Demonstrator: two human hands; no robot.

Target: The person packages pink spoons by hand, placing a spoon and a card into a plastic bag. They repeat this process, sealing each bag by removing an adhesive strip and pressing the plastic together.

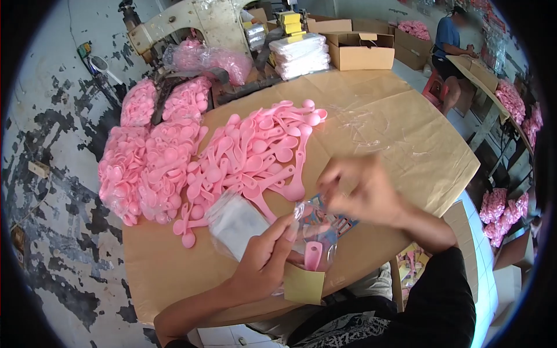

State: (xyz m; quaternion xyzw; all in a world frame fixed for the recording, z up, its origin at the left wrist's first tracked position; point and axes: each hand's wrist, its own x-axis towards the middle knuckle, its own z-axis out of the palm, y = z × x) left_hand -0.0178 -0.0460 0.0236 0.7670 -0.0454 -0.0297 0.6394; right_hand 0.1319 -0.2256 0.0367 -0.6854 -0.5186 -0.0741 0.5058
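Note:
My left hand (266, 258) pinches the edge of a clear plastic bag (331, 253) near the table's front edge. A pink spoon (313, 256) shows inside or behind the bag, with a yellow card (304, 285) just below. My right hand (360, 188) is raised over a printed blue card (346, 224), its fingers smeared by motion; whether it holds anything is unclear. Left of the bag lies a stack of clear empty bags (233, 223). Behind it spreads a heap of loose pink spoons (249, 152).
Bags of pink spoons (148, 168) line the left side. At the back are a machine (194, 26), stacked plastic packs (299, 53) and a cardboard box (358, 56). Thin plastic scraps (366, 134) lie on the brown table (426, 159). Another person (449, 43) sits at the far right.

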